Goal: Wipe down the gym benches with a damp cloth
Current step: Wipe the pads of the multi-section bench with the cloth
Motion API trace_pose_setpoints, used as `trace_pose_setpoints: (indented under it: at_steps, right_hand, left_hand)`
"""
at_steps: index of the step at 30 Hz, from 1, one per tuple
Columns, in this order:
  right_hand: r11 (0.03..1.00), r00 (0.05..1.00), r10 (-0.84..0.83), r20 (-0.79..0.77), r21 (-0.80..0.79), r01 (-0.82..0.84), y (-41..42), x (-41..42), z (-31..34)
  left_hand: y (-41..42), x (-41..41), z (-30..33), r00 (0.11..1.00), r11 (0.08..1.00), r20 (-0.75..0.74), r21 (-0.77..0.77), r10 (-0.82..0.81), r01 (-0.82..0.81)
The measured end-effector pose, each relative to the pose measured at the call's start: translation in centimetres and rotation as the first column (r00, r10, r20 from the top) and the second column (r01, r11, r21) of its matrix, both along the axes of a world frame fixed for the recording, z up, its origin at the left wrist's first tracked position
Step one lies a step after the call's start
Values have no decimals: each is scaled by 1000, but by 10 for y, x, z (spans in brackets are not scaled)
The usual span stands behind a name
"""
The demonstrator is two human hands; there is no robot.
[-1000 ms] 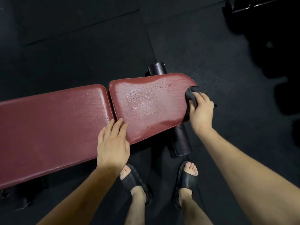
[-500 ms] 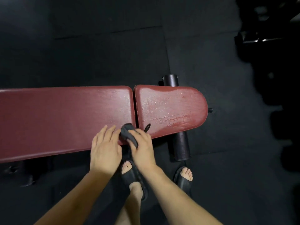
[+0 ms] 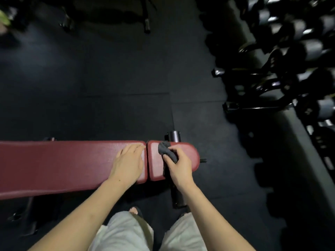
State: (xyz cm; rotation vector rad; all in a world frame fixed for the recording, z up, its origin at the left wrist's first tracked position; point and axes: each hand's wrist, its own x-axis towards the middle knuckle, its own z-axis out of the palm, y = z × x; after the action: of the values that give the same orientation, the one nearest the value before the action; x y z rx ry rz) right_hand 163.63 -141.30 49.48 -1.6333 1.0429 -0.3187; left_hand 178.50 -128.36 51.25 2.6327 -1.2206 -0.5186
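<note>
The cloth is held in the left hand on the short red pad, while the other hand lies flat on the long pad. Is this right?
Not quite: the hands are swapped. In the head view the right hand grips the dark cloth on the short red pad, and the left hand lies flat on the long pad.

We count one maroon bench point(image 3: 63, 165) with two pads, one grey cloth point(image 3: 166, 151), two hands, one black roller point(image 3: 173, 136).
</note>
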Motion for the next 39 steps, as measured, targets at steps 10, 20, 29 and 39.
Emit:
trace_pose_setpoints:
  at_steps: [10,20,29,39]
  right_hand:
    - [931,958,-198,206,-267,249,-92,-60,187]
    - [915,959,-48,278,-372,154,-276,-132,220]
    - [902,944,101,315,-430,47,-453,-181,263]
    - [923,905,261,337,-362,-132,-541,-94,239]
  left_hand:
    - [-113,-14,157,989,975,46,-164,-141,147]
    - [-298,-97,191,995,943,92,-325,-46,73]
    - [-429,-174,215,997,941,51,-335,64,-43]
    - [-496,-114,214,951,878,12,-387,309,-281]
